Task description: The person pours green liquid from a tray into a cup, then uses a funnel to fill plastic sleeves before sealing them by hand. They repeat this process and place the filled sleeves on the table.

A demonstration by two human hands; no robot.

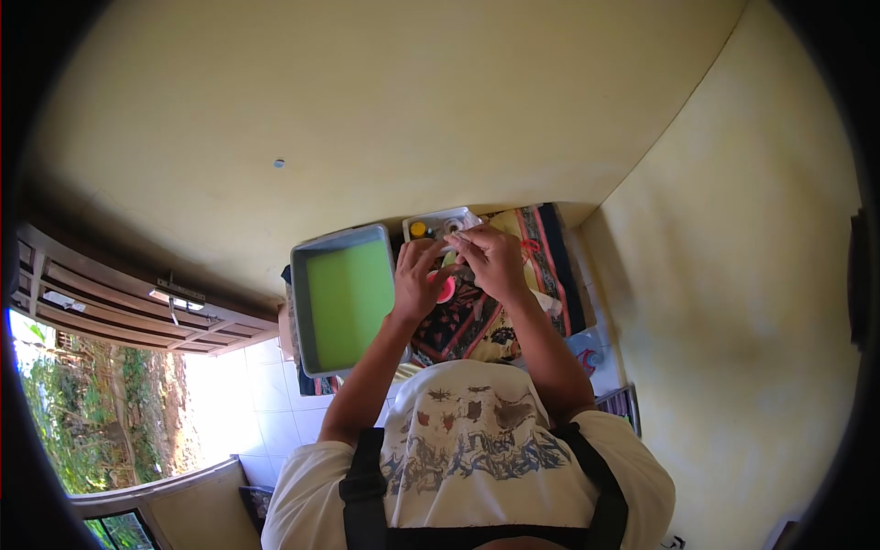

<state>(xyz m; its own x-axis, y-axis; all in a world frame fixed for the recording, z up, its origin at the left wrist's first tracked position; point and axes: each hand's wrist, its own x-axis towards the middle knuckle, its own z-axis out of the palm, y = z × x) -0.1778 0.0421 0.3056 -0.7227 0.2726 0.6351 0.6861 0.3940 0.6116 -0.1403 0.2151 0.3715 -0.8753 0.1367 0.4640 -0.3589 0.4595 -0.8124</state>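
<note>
My left hand and my right hand meet over the cloth-covered table. Both have bent fingers pinched close together, with a small pale or clear piece between the fingertips that is too small to name. Just under the left hand's thumb lies a round pink item, partly covered by that hand. Behind the fingers sits a small light-coloured tray holding a yellow-topped container and a ring-shaped roll; the hands hide its near part.
A large grey basin with a bright green inside stands left of my hands. The patterned cloth spreads under everything, with a red item near the right wrist. A wall rises behind; an open door is at left.
</note>
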